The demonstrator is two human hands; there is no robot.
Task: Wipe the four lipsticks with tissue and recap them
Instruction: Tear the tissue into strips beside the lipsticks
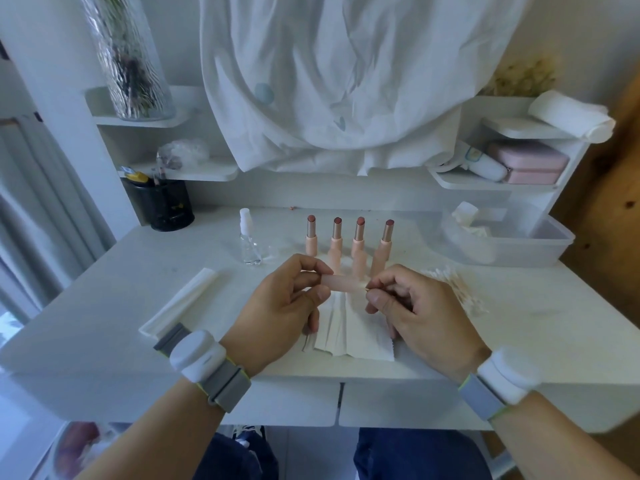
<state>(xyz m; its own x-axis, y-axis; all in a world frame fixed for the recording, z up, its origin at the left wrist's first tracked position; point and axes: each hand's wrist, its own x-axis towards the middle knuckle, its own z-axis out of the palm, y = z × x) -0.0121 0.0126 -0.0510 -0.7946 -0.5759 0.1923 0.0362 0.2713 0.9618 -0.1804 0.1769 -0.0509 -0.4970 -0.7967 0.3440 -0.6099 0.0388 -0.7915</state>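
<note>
My left hand (277, 299) & right hand (412, 306) both pinch a pink cap (343, 283) betw fingertips, above tissue (349, 336) on desk (104, 306); four lipsticks (349, 239) stand uncapped behind.

A small clear spray bottle (250, 241) stands on the white bench (86, 306). Behind it sits a black mesh pen holder (166, 202); a clear plastic bin (519, 240) sits at the right.

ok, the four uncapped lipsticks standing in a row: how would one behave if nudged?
Each of the lipsticks stands tall and narrow on a small base, so a sideways nudge would probably tip it. Round bodies suggest it would then roll. The exposed tips look soft, so they would likely smear on contact.
</note>
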